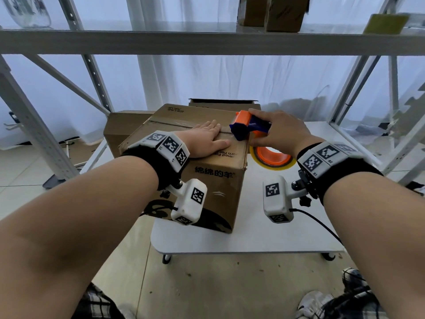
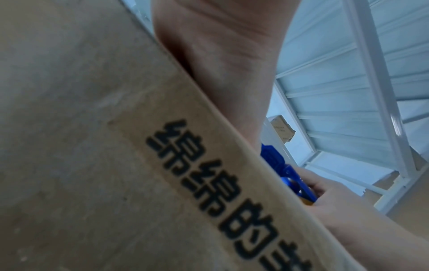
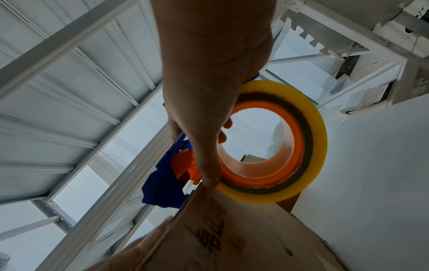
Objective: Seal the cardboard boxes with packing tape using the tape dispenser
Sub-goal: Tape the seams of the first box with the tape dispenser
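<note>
**Currently on the bench: one box, one dispenser, two hands**

- Cardboard box (image 1: 213, 178): brown, black printed characters on its near side, standing on the white bench (image 1: 264, 236); flaps closed, centre seam running across the top.
- Left hand (image 1: 207, 139): flat, fingers straight, palm pressing the box top beside the seam.
- Right hand (image 1: 279, 132): fingers curled round the tape dispenser (image 1: 249, 126), blue and orange, its front end at the box's right top edge.
- Tape roll (image 3: 274, 143): yellowish, orange core, hanging off the box's right side.
- Further boxes (image 1: 128, 125): directly behind.
</note>
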`<action>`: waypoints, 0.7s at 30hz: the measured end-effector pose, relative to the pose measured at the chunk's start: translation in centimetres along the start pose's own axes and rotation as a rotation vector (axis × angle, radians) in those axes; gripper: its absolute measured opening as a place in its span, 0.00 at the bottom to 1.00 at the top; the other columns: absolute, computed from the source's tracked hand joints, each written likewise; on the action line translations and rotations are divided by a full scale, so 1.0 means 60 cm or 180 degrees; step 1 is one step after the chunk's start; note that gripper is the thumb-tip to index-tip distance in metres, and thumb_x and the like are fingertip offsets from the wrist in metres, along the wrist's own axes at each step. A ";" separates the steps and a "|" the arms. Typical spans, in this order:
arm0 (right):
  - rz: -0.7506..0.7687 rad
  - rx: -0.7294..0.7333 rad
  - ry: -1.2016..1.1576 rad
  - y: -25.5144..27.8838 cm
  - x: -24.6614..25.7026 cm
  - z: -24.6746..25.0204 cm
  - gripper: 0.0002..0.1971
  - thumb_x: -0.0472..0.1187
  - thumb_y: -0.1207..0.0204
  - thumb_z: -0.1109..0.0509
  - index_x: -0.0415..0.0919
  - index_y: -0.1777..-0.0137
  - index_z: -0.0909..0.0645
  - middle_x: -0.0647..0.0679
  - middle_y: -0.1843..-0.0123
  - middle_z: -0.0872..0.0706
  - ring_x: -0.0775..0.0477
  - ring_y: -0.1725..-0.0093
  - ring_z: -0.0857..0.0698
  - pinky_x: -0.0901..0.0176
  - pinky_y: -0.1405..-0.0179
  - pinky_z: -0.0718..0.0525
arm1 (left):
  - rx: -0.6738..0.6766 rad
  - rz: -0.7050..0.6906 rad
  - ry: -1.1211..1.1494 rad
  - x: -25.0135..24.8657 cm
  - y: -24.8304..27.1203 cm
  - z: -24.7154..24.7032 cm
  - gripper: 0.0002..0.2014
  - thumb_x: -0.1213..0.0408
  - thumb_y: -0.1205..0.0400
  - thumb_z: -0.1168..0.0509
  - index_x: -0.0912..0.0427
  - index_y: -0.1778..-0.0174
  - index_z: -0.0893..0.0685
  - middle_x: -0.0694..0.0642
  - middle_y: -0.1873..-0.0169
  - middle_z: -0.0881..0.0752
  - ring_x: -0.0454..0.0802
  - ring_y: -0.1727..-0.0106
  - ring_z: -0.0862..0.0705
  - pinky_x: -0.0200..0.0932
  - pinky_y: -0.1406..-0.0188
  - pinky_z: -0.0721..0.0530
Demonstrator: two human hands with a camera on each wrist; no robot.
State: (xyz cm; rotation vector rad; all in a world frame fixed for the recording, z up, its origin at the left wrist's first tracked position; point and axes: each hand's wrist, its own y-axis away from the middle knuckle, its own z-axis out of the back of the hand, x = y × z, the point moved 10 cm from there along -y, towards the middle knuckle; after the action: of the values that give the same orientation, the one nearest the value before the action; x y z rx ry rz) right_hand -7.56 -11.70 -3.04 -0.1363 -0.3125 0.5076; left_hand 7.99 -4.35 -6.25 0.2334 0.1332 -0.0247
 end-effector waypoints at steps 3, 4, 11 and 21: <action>-0.0018 -0.0025 0.0014 0.000 0.006 0.001 0.41 0.60 0.32 0.25 0.66 0.21 0.40 0.45 0.34 0.22 0.42 0.34 0.23 0.48 0.38 0.26 | -0.0016 -0.0135 0.0024 0.006 0.001 0.003 0.35 0.42 0.14 0.55 0.57 0.16 0.56 0.54 0.16 0.57 0.46 0.16 0.58 0.44 0.19 0.60; -0.0025 -0.0024 -0.0001 -0.001 0.008 0.000 0.40 0.60 0.32 0.25 0.66 0.20 0.40 0.45 0.35 0.22 0.42 0.35 0.23 0.47 0.38 0.26 | -0.0017 -0.0144 0.0016 0.012 0.000 0.004 0.35 0.41 0.14 0.55 0.55 0.16 0.55 0.53 0.16 0.57 0.46 0.16 0.58 0.45 0.19 0.60; -0.0072 -0.0207 -0.0333 -0.009 0.041 -0.023 0.40 0.60 0.30 0.27 0.67 0.20 0.42 0.45 0.37 0.23 0.40 0.35 0.24 0.47 0.36 0.25 | -0.0193 0.0802 0.0028 0.137 0.006 0.015 0.46 0.28 0.22 0.56 0.56 0.15 0.57 0.57 0.16 0.58 0.53 0.16 0.57 0.52 0.18 0.57; 0.0050 -0.0076 -0.0273 -0.037 0.056 -0.029 0.42 0.61 0.33 0.25 0.65 0.20 0.40 0.46 0.37 0.21 0.41 0.36 0.22 0.44 0.36 0.23 | -0.0233 0.0603 0.0062 0.084 -0.002 0.008 0.53 0.24 0.26 0.53 0.60 0.16 0.56 0.59 0.16 0.56 0.54 0.16 0.57 0.54 0.18 0.57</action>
State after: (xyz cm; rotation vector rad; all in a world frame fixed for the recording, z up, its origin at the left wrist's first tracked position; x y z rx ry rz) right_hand -3.18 -12.04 -3.37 -0.1403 -0.4016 0.5261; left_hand 13.06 -4.65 -6.50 0.1722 0.1307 0.1705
